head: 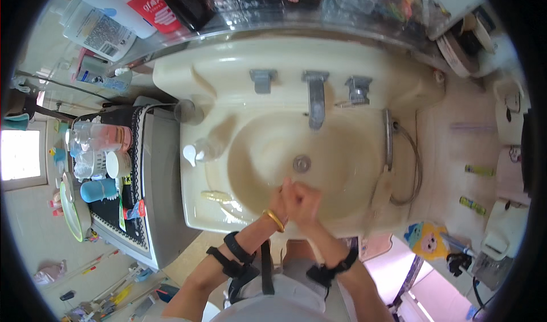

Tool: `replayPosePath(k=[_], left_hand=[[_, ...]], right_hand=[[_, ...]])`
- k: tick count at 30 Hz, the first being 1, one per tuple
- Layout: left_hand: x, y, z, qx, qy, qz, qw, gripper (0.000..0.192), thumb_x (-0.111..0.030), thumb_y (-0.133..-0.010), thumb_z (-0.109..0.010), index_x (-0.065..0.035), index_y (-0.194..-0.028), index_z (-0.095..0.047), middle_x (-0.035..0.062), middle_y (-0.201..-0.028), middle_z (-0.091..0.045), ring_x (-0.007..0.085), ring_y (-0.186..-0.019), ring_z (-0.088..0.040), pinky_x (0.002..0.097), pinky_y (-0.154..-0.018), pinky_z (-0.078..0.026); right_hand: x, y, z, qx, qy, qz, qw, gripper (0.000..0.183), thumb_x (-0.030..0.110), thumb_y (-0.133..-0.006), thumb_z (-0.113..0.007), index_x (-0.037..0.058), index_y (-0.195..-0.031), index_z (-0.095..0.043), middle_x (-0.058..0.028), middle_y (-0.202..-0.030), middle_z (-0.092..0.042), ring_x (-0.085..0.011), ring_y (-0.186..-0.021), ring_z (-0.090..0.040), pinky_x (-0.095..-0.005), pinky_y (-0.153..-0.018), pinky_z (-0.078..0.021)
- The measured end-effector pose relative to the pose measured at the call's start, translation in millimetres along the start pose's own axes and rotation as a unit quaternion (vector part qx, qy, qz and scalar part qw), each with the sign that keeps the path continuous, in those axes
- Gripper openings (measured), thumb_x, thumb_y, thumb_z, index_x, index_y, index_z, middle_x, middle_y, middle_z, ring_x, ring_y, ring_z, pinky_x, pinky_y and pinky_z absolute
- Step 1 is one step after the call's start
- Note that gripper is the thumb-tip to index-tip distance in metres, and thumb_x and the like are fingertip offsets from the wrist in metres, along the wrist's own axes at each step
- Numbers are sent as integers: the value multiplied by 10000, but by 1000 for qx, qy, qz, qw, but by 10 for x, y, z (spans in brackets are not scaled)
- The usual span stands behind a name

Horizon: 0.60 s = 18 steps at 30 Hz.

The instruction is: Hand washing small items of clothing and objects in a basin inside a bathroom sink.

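My left hand (280, 202), with a gold bangle at its wrist, presses against my right hand (304, 200) over the near part of a cream washbasin (256, 159). The right hand's fingers are curled; what lies between the palms is hidden. Just beyond them is the round metal drain (301, 164), and farther back the grey faucet (316, 104) stands between two tap handles (262, 80). On the basin's left rim are a clear pump bottle (205, 150) with a white top and a pale yellow bar or dish (217, 196).
A drinking glass (188, 112) stands at the back left corner. A shower hose (416, 164) loops at the right rim. The washing machine (160, 185) at left carries cups, a blue case and a toothbrush. A shelf (265, 27) with bottles spans the far edge.
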State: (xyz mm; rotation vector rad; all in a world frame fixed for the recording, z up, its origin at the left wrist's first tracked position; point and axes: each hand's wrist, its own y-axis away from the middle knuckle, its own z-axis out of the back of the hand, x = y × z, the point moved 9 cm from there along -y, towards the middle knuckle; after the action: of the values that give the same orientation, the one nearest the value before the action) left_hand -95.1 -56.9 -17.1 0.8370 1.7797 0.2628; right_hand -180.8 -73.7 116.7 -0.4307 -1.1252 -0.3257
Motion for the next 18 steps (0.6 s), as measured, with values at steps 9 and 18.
replayPosePath(k=[9, 18], left_hand=[[-979, 100, 193, 16, 19, -22, 999, 183, -172, -887, -537, -31, -1003, -553, 1, -821, -569, 107, -706, -535, 240, -639, -455], [-2044, 707, 630, -82, -105, -225, 965, 235, -6, -811, -602, 26, -1043, -579, 63, -905, -630, 116, -816, -581, 248, -765, -472]], right_hand=[[-1031, -174, 657, -2, -256, -347, 902, 215, 242, -789, -659, 51, -706, -606, 8, -674, -562, -63, -588, -440, -226, -507, -345], [104, -407, 826, 192, -8, -44, 980, 180, 17, -658, -734, 12, -797, -619, -16, -702, -514, -100, -636, -489, -236, -568, -402]])
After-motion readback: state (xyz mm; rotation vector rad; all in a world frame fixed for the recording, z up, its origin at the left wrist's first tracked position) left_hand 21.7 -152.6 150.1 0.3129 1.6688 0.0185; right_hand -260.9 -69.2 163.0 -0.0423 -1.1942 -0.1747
